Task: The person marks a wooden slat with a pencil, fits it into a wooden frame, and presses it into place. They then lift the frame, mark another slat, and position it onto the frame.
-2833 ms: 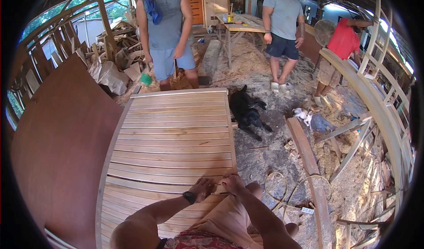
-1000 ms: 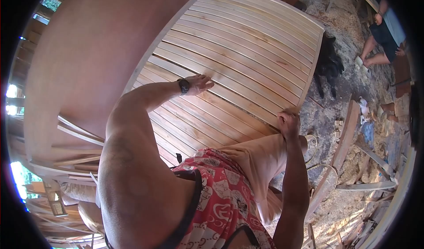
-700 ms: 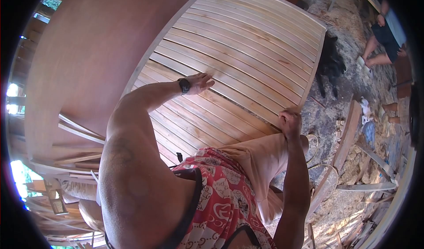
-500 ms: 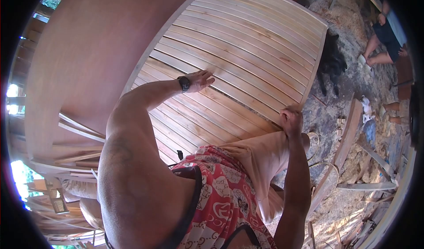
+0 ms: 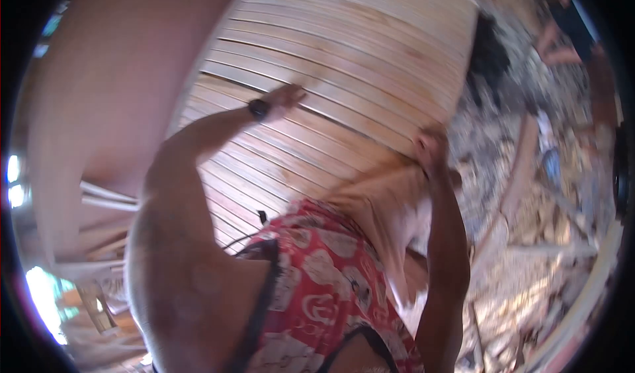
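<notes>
A large panel of pale wooden slats [image 5: 344,62] lies under both arms, with dark gaps between its slats. My left hand [image 5: 284,100], below a black wristwatch [image 5: 258,110], rests on or just over the slats near a dark gap; its fingers are blurred and partly spread. At the panel's right edge is my right hand [image 5: 431,147], its fingers curled in; whatever it grips there is too blurred to make out.
A brown curved sheet [image 5: 112,75] stands at the left. Wood strips [image 5: 109,198] lie below it. On the littered ground at the right are a long plank [image 5: 519,168] and a dark heap [image 5: 488,55]. Another person's legs [image 5: 555,45] show at the upper right.
The whole view has shifted and blurred, so the panel and both hands appear a little higher and further left. Both hands keep nearly the same places on the panel.
</notes>
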Tool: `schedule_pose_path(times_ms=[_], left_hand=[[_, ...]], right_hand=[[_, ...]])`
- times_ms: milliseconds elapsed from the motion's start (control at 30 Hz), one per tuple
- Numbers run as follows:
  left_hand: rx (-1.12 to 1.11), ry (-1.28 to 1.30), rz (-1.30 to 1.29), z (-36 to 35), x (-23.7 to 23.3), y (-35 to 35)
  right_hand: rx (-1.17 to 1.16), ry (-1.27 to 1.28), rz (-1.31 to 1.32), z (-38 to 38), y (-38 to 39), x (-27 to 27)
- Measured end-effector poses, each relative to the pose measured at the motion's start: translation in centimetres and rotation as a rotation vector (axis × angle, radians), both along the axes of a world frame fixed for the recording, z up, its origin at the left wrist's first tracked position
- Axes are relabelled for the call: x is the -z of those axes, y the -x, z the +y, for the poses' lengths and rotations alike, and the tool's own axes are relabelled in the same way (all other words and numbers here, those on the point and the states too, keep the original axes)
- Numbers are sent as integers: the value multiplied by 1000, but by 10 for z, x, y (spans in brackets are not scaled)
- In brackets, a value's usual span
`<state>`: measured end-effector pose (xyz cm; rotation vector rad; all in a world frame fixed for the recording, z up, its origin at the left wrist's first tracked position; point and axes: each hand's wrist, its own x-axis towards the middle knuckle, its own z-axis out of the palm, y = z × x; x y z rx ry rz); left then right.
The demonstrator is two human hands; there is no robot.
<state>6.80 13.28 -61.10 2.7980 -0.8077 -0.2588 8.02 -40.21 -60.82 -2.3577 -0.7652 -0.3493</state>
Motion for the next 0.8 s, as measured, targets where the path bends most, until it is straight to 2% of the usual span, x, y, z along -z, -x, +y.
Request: schedule_pose_path(times_ms=[33,67,100,133,167,233,300,467,600,800], left_hand=[[-49,2,289,-28,-51,-9],[149,254,-77,-10,5,-11],[229,24,-277,-35,-20,-7],[164,96,-207,-69,-47,-5],[149,130,-197,-91,-53,-3],[129,165,-179,-126,-52,-2],[216,321,-236,-172,-44,-5],[257,423,-203,-247,-32,-7],[196,434,-131,-272,-33,-3],[211,456,-88,-268,-29,-5]], right_hand=[[-7,-9,16,0,4,-6],[17,-2,18,7,8,-27],[81,-20,17,7,10,-19],[111,9,72,10,11,-22],[139,29,137,13,11,-31],[166,50,211,19,13,-36],[157,-3,176,13,13,-35],[105,25,184,14,13,-46],[137,-21,177,16,14,-43],[164,42,182,15,16,-44]])
